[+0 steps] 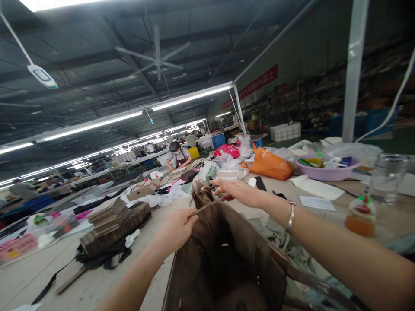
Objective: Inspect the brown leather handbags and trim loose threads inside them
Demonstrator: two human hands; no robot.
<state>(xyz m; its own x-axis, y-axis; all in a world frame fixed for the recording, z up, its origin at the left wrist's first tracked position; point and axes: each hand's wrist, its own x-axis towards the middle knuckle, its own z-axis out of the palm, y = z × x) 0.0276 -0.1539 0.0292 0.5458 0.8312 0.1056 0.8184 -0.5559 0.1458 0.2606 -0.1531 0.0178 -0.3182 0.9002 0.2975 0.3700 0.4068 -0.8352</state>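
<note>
A large brown bag [240, 229] stands in front of me with its mouth toward me, its dark inside showing. My left hand [181, 224] pinches the bag's rim at the far left corner, thumb and fingers closed on the edge. Over the far end of the bag is my right hand [235, 192], a silver bangle on its wrist. Its fingers are stretched out and apart, close to a crumpled brown bundle [201, 194] just beyond the rim. Whether the fingertips touch that bundle I cannot tell.
Stacked brown pieces [119, 220] lie on the table at left. To the right are an orange bag [270, 164], a purple basin [327, 172], a glass jar [389, 179] and a small container of orange liquid [360, 222]. A co-worker [178, 156] works farther along.
</note>
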